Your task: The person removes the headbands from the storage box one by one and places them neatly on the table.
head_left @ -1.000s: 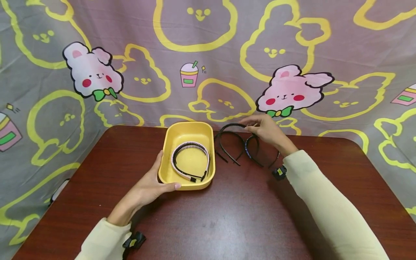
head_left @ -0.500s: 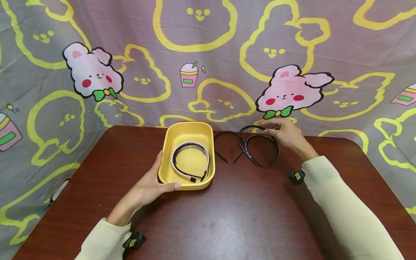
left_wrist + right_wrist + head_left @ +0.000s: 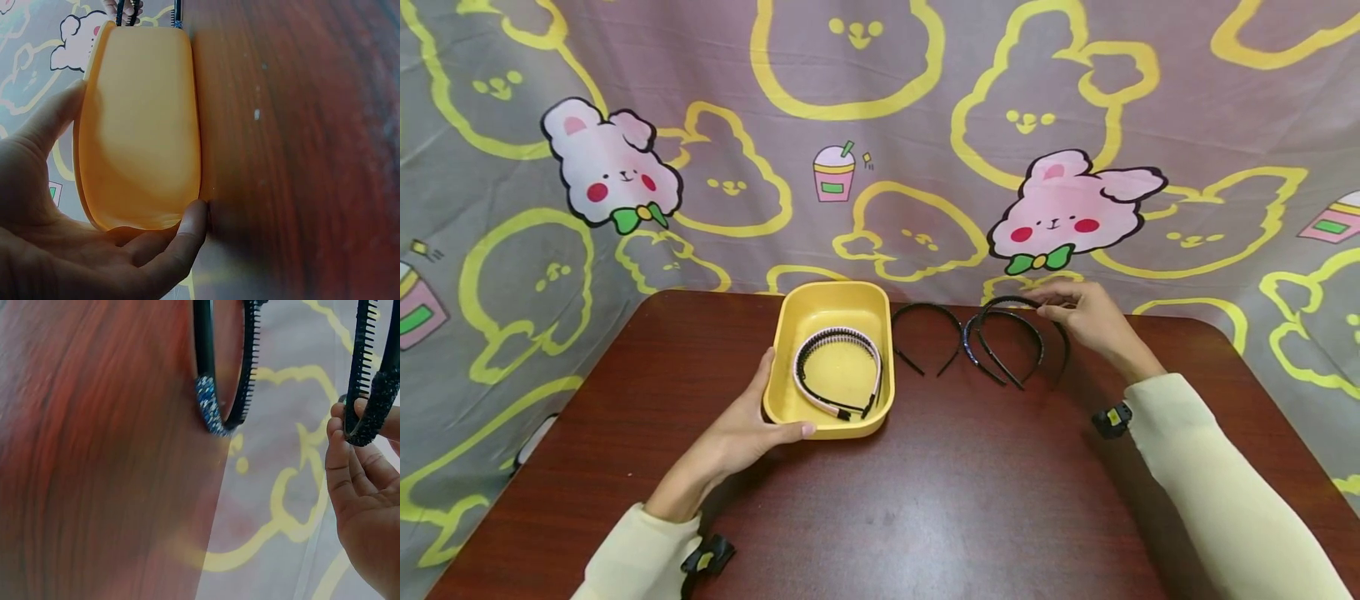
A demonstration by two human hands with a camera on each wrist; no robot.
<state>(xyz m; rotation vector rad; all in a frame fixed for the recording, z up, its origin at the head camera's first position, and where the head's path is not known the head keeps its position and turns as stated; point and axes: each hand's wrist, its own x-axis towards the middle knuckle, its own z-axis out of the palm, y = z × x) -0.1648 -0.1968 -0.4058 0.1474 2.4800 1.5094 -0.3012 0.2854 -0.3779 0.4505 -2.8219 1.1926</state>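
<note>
My left hand (image 3: pixel 741 429) grips the near left corner of a yellow plastic basin (image 3: pixel 778 375), thumb at the front rim. Inside the basin lie a pale pink headband (image 3: pixel 800 379) and a black toothed headband (image 3: pixel 820 337). At the back right, my right hand (image 3: pixel 1093 321) pinches a black headband (image 3: pixel 375 412) with dark sparkly trim and inner teeth by the top of its arch. In the head view it overlaps a blue-glitter headband (image 3: pixel 209 406) on the table. A thin black headband (image 3: pixel 958 333) lies between that one and the basin.
The brown wooden table (image 3: pixel 850 517) ends at the back against a patterned curtain (image 3: pixel 730 67). A black wrist strap (image 3: pixel 1111 419) is on the right sleeve and another strap (image 3: pixel 707 554) on the left.
My right hand has moved right with the black sparkly headband, from above the thin black one to over the blue-glitter one. The left hand and basin have stayed in place.
</note>
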